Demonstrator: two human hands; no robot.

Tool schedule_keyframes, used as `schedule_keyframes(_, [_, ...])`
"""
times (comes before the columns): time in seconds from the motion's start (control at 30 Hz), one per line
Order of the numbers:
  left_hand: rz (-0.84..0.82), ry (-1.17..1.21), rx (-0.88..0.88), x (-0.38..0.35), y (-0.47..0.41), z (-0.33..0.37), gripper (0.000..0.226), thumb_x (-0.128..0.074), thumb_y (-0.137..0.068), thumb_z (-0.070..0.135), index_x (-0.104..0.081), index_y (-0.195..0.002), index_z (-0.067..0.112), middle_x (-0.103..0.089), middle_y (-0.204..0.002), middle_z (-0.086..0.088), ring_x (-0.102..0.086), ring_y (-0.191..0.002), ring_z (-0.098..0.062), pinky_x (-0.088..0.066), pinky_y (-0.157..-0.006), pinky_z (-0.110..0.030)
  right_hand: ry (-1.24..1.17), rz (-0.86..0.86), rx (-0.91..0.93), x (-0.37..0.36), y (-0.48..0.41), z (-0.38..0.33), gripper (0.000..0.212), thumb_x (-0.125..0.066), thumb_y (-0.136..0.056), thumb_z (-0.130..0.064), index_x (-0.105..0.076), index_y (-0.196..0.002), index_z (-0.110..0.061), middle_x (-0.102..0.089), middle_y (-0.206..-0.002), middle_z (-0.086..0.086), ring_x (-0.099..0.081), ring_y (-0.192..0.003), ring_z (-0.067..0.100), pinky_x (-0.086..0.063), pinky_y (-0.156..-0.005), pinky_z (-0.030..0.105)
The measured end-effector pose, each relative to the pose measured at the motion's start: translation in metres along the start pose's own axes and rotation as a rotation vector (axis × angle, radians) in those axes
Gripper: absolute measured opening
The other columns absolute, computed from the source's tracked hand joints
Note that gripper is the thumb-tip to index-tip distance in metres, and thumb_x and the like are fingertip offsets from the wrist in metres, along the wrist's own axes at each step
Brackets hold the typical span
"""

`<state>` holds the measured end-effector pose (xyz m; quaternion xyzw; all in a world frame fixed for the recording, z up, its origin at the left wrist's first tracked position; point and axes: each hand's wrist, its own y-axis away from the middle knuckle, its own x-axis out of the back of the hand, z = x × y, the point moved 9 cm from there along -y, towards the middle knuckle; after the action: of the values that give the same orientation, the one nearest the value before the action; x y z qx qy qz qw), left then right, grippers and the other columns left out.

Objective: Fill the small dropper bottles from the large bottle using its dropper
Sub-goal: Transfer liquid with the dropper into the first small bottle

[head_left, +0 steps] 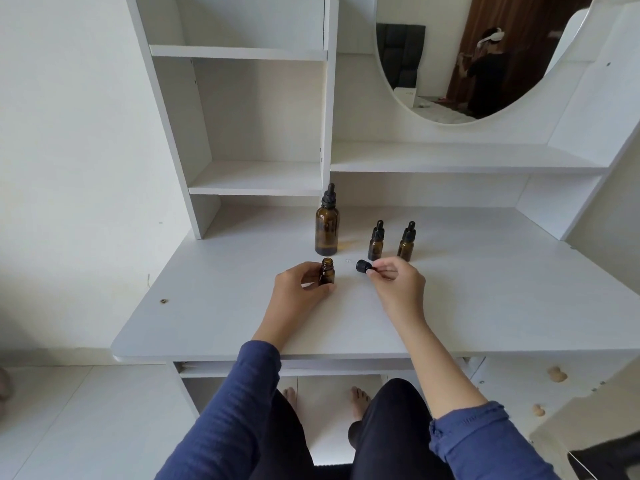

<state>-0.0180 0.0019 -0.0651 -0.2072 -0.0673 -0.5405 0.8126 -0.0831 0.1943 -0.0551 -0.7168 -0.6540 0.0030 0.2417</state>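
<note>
Glass tip of dropper cap [363, 266] barely shows; left grip [298, 286] wraps the open small bottle [326, 274], right grip [398, 280] pinches that cap

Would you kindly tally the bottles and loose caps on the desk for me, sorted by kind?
Large bottle: 1
Capped small bottles: 2
Open small bottle, held by the left hand: 1
Loose dropper cap, pinched by the right hand: 1
Total: 5
</note>
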Motion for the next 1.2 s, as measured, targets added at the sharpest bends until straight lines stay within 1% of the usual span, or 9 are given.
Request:
schedule_keyframes(0.2, [-0.002,0.005,0.000,0.000,0.000,0.001,0.029,-0.072,-0.077,0.008,-0.067,-0.105,0.006,-0.070,-0.101,-0.005,-0.063,-0.091,-0.011,-0.045,-0.075,0.000,0.060,-0.017,0.006,-0.005,-0.001,0.001,0.015,-0.066,-0.077,0.004,-0.065,-0.089,-0.005,-0.065,-0.086,0.008,-0.059,-0.075,0.014,-0.042,-0.066,0.008])
schedule_keyframes(0.33, [0.000,0.002,0.002,0.000,0.001,0.002,0.030,-0.072,-0.077,0.008,-0.067,-0.106,0.007,-0.069,-0.100,-0.004,-0.063,-0.091,-0.010,-0.045,-0.075,0.001,0.071,-0.039,0.018,-0.007,0.000,-0.001,0.015,-0.068,-0.077,0.000,-0.064,-0.089,-0.006,-0.064,-0.088,0.006,-0.060,-0.079,0.015,-0.047,-0.074,0.021])
schedule_keyframes(0.43, [-0.003,0.011,-0.003,0.000,0.001,0.003,0.028,-0.072,-0.077,0.006,-0.067,-0.104,0.007,-0.069,-0.098,-0.004,-0.062,-0.090,-0.011,-0.045,-0.073,0.001,0.063,-0.008,0.072,-0.005,-0.001,-0.006,0.015,-0.069,-0.078,-0.004,-0.064,-0.092,-0.009,-0.065,-0.094,0.005,-0.059,-0.087,0.014,-0.045,-0.078,0.019])
schedule_keyframes(0.57, [-0.011,0.035,0.004,0.000,0.001,0.003,0.028,-0.072,-0.076,0.005,-0.067,-0.104,0.006,-0.068,-0.096,-0.003,-0.062,-0.086,-0.007,-0.045,-0.073,0.000,-0.035,0.013,0.166,-0.008,-0.013,-0.034,0.010,-0.063,-0.083,-0.007,-0.064,-0.093,-0.010,-0.067,-0.096,0.007,-0.060,-0.088,0.013,-0.045,-0.077,0.005])
schedule_keyframes(0.67, [-0.015,0.062,0.017,0.000,0.001,0.002,0.028,-0.072,-0.075,0.003,-0.067,-0.102,0.007,-0.068,-0.094,-0.002,-0.062,-0.084,-0.004,-0.046,-0.072,-0.001,-0.121,-0.023,0.178,-0.021,-0.031,-0.063,0.012,-0.062,-0.086,-0.011,-0.065,-0.097,-0.008,-0.067,-0.098,0.005,-0.060,-0.089,0.010,-0.049,-0.082,0.013])
schedule_keyframes(0.77, [-0.016,0.072,0.018,0.000,0.001,0.003,0.028,-0.072,-0.075,0.002,-0.067,-0.102,0.007,-0.068,-0.096,-0.004,-0.062,-0.086,-0.005,-0.047,-0.073,-0.002,-0.170,-0.065,0.172,-0.038,-0.049,-0.088,0.021,-0.060,-0.088,-0.014,-0.062,-0.107,-0.007,-0.065,-0.106,0.005,-0.060,-0.096,0.010,-0.045,-0.082,0.006])
schedule_keyframes(0.9, [-0.018,0.083,0.023,0.000,0.001,0.003,0.030,-0.072,-0.076,0.002,-0.066,-0.105,0.006,-0.068,-0.096,-0.003,-0.062,-0.087,-0.006,-0.046,-0.072,-0.001,-0.169,-0.102,0.170,-0.062,-0.065,-0.100,0.028,-0.059,-0.089,-0.017,-0.059,-0.114,-0.005,-0.065,-0.111,0.008,-0.061,-0.101,0.015,-0.047,-0.089,0.020])
schedule_keyframes(0.97, [-0.019,0.079,0.025,0.000,0.000,0.002,0.032,-0.073,-0.076,0.004,-0.066,-0.107,0.007,-0.068,-0.098,-0.002,-0.062,-0.089,-0.006,-0.046,-0.072,-0.001,-0.146,-0.100,0.190,-0.069,-0.069,-0.102,0.026,-0.059,-0.089,-0.017,-0.060,-0.112,-0.006,-0.066,-0.107,0.007,-0.060,-0.096,0.013,-0.047,-0.085,0.019])
schedule_keyframes(1.2, [-0.024,0.065,0.028,-0.001,-0.003,-0.001,0.033,-0.073,-0.076,0.007,-0.065,-0.108,0.009,-0.067,-0.099,-0.001,-0.062,-0.094,-0.010,-0.047,-0.075,-0.001,-0.066,-0.038,0.258,-0.073,-0.079,-0.107,0.010,-0.057,-0.089,-0.013,-0.063,-0.088,-0.005,-0.062,-0.080,-0.002,-0.055,-0.073,0.008,-0.040,-0.062,0.001])
